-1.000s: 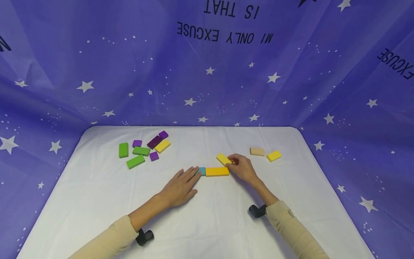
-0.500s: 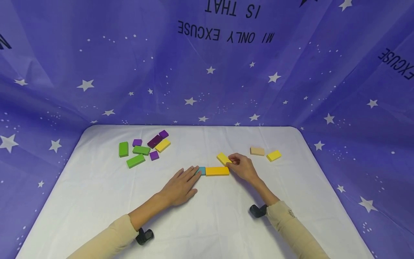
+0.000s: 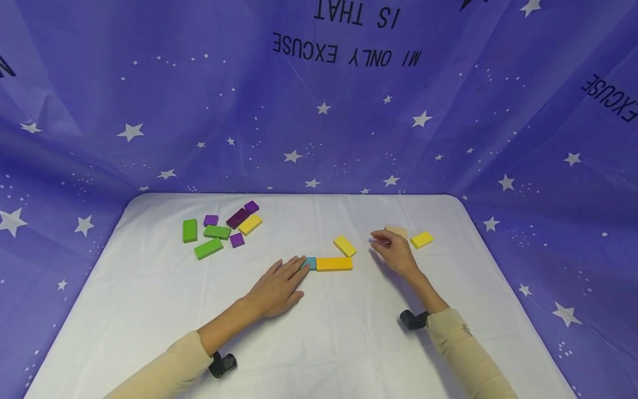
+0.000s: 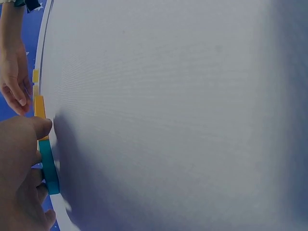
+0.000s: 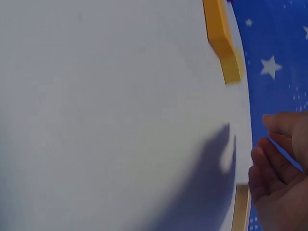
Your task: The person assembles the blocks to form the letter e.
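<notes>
My left hand (image 3: 279, 288) lies with its fingers stretched over a teal block (image 4: 50, 166), hiding most of it in the head view. End to end with it sits a long orange-yellow block (image 3: 334, 264). A yellow block (image 3: 344, 245) lies slanted, its lower corner right at the far edge of the orange one. Above the table, to the right of these, my right hand (image 3: 396, 254) holds nothing, its thumb and fingertips apart. Just beyond its knuckles is a beige block (image 3: 400, 231), partly hidden by the hand, with another yellow block (image 3: 421, 240) to its right.
At the back left lie several blocks: green ones (image 3: 209, 249), purple ones (image 3: 237, 240), a dark purple one (image 3: 237, 218) and a yellow one (image 3: 250, 224). A white cloth (image 3: 319, 343) covers the table. Blue star-printed curtains (image 3: 319, 133) enclose its back and sides.
My right hand has let go of the slanted yellow block and moved right, near the beige block. The slanted block stays in place. My left hand has not moved.
</notes>
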Motion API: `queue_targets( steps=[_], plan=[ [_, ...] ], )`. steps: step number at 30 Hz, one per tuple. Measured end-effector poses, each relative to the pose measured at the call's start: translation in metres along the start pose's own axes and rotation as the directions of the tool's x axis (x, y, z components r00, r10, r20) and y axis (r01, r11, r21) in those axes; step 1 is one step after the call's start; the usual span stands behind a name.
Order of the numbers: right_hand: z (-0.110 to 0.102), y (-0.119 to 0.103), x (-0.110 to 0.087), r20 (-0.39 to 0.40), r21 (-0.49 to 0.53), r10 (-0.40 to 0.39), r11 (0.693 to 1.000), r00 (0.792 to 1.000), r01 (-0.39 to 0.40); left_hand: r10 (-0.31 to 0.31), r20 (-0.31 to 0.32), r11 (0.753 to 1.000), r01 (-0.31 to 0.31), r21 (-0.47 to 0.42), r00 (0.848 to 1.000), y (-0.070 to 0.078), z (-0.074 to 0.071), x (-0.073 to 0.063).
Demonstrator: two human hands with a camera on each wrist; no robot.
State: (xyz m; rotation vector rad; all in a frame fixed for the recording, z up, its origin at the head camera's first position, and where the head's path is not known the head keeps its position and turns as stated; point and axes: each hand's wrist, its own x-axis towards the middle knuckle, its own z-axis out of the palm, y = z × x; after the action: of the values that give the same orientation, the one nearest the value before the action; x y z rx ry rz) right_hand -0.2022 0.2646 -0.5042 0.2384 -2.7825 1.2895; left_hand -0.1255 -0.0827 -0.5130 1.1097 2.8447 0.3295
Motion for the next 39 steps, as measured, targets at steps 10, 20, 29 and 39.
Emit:
queue_targets(
  steps=[10,20,29,39],
  plan=[
    [-0.022,0.029,0.009,-0.06,-0.022,0.015,1.0,0.998,-0.017,0.003,0.0,1.0,-0.003,0.002,1.0,0.0,0.0,0.0],
    [-0.033,0.045,0.016,-0.114,-0.188,-0.025,0.982,0.993,0.003,0.006,-0.01,1.0,-0.006,-0.009,1.0,0.0,0.001,0.0],
    [-0.039,0.049,0.013,-0.151,-0.303,0.075,0.946,0.986,-0.118,0.004,-0.008,1.0,-0.004,-0.011,1.0,0.0,0.0,0.0],
    [-0.04,0.05,0.012,-0.107,-0.332,0.083,0.936,0.991,-0.114,0.002,-0.006,1.0,-0.002,-0.002,1.0,0.0,0.0,0.0]
  ],
)
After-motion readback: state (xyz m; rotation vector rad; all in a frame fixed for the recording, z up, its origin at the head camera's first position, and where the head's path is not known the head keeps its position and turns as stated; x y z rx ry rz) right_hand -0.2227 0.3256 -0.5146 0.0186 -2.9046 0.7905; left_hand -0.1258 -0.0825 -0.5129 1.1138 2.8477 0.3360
